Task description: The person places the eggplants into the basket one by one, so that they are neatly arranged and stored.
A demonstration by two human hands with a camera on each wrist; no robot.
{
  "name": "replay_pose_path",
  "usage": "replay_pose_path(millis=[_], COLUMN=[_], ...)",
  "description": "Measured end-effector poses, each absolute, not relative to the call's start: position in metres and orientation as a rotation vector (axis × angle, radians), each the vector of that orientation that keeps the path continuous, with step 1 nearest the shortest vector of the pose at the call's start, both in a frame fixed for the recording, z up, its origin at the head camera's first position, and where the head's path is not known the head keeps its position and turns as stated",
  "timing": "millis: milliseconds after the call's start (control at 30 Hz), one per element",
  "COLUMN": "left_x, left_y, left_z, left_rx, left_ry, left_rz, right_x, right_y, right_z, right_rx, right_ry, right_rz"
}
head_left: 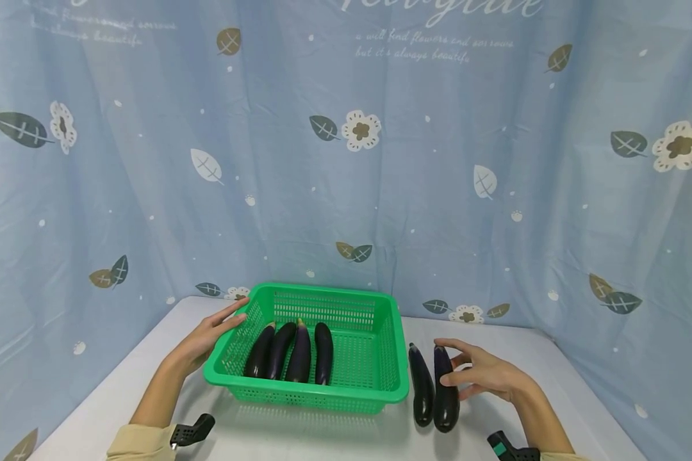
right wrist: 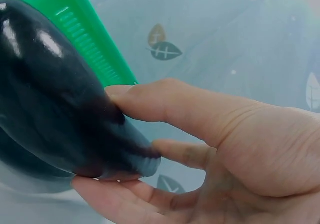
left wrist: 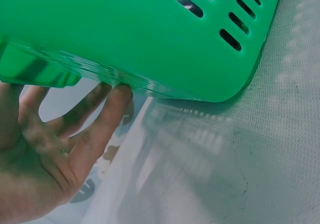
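Observation:
My right hand pinches a dark purple eggplant near its upper end, thumb on one side and fingers on the other. In the right wrist view, this glossy eggplant lies between the thumb and fingertips. A second eggplant lies just left of it, beside the basket. My left hand touches the left rim of a green plastic basket with extended fingers. From the left wrist, the fingertips meet the outside of the basket wall. Several eggplants lie side by side in the basket's left half.
A white table carries everything. Behind it hangs a blue curtain with leaf and flower prints, close to the table's back edge. Small black devices are strapped at both wrists.

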State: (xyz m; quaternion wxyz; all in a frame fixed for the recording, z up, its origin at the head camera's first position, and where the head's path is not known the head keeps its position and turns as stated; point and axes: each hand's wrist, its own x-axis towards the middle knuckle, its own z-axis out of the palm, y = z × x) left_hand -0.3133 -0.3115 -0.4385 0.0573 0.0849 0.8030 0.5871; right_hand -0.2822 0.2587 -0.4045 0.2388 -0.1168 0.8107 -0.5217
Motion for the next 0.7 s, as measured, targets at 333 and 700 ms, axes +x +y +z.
replay_pose_path(millis=[333,700], left_x=[-0.314,-0.315], left_y=[-0.312,-0.311], left_z=[-0.439,-0.440], left_rx=[0.267,0.253], left_ry=[2.434,2.429], left_rz=[1.779,1.789], right_x=[-0.285,-0.289], right_y=[0.255,0.248], right_z=[-0.396,-0.385], right_rx=[-0.380,-0.425], right_ry=[2.221,2.217], right_rz=[-1.424,-1.420])
